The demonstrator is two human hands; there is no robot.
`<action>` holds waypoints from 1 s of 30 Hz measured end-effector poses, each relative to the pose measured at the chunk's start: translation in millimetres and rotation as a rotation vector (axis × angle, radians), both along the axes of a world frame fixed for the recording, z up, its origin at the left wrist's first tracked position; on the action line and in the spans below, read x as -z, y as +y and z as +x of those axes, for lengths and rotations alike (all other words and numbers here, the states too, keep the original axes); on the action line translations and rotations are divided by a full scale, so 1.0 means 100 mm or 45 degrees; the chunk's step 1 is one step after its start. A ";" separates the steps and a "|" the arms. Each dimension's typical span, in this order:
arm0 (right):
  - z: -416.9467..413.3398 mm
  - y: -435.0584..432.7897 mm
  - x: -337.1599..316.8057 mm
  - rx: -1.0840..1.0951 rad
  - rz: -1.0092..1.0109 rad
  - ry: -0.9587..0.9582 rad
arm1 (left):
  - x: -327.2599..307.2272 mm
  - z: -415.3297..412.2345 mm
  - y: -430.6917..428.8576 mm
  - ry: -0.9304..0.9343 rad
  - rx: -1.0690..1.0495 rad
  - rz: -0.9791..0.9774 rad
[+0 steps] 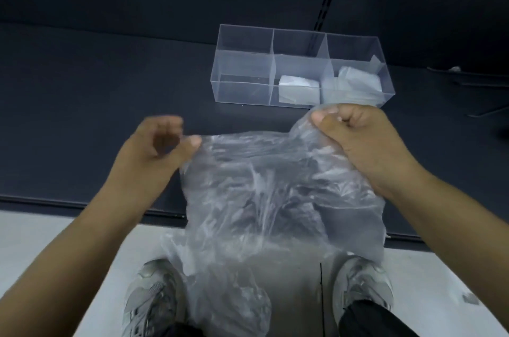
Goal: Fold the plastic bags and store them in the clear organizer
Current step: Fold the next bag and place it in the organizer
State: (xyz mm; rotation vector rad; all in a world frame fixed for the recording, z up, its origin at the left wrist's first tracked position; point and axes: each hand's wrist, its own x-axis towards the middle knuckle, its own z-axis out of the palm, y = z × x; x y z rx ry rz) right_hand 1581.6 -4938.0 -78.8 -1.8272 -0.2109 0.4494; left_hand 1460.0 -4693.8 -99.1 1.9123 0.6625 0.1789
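Observation:
A crumpled clear plastic bag [270, 199] hangs in the air over the table's front edge, stretched between both hands. My left hand [157, 149] pinches its upper left corner with the thumb; the fingers are blurred. My right hand [355, 135] grips the upper right corner in a fist. The clear organizer [242, 67] stands on the black table behind the bag, with three compartments. A folded bag [298, 89] lies in the middle compartment and another folded bag [355, 83] in the right one. The left compartment holds nothing.
The black table [96, 116] runs left and right, with its front edge just under the bag. Below it are a light grey floor and my two grey shoes [154, 295]. Thin dark rods [484, 83] lie on the table at the far right.

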 end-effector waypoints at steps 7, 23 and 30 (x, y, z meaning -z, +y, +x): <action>0.05 0.37 0.09 -0.408 -0.011 0.149 | -0.12 0.44 -0.47 -0.058 0.579 -0.134; 0.24 -0.19 0.61 -0.338 -0.342 0.323 | 0.59 0.41 0.23 0.096 -0.318 -0.161; 0.30 -0.20 0.75 0.050 -0.181 0.245 | 0.71 0.41 0.34 0.085 -0.432 -0.171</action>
